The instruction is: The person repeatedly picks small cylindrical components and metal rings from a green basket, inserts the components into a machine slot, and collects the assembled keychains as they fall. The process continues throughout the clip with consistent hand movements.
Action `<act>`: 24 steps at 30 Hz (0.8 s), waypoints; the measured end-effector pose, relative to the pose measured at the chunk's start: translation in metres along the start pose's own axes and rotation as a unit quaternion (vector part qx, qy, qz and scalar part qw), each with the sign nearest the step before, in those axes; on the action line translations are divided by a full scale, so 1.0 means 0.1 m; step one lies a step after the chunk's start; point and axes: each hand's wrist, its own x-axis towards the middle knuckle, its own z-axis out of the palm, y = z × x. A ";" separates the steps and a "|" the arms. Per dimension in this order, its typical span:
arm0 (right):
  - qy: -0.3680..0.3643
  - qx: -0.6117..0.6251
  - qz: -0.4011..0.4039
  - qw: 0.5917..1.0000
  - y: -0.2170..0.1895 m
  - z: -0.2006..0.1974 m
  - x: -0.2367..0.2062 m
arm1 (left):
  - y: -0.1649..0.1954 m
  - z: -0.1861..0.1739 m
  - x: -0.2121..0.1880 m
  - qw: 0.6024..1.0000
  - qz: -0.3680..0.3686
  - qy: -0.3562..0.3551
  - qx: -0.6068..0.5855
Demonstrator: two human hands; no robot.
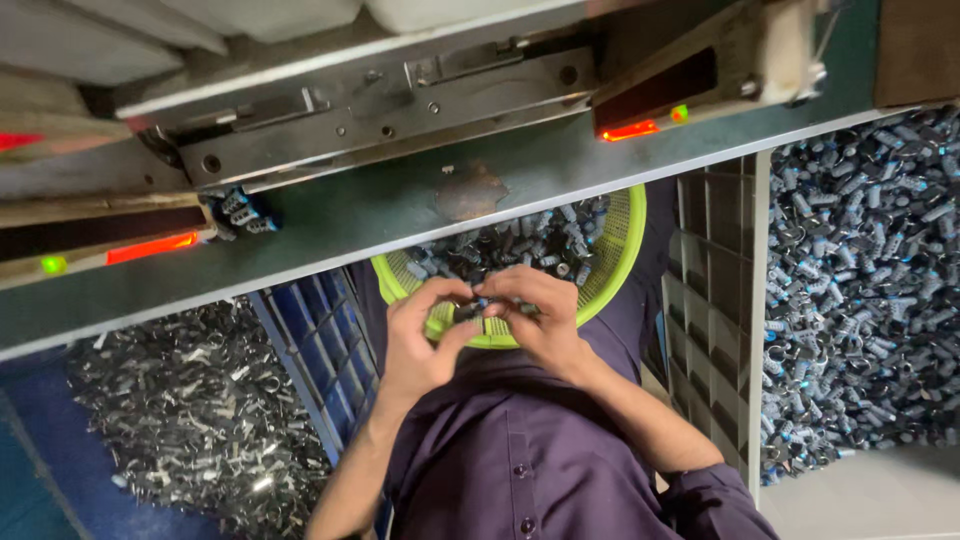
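A small dark part with a blue tip (480, 303) is pinched between the fingertips of the left hand (425, 335) and the right hand (535, 320), both closed on it, just over the near rim of a lime-green basket (620, 250) filled with similar dark and blue pieces. The basket is seen on the lap, partly under the edge of the green surface (400, 205), on which a metal machine (380, 110) is mounted. Heaps of loose metal parts (200, 410) and blue-tipped pieces (860, 280) are seen on either side.
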 end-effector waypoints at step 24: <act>0.038 0.337 0.099 0.936 -0.16 0.02 0.38 | -0.27 -0.29 0.55 0.979 0.156 0.133 -0.001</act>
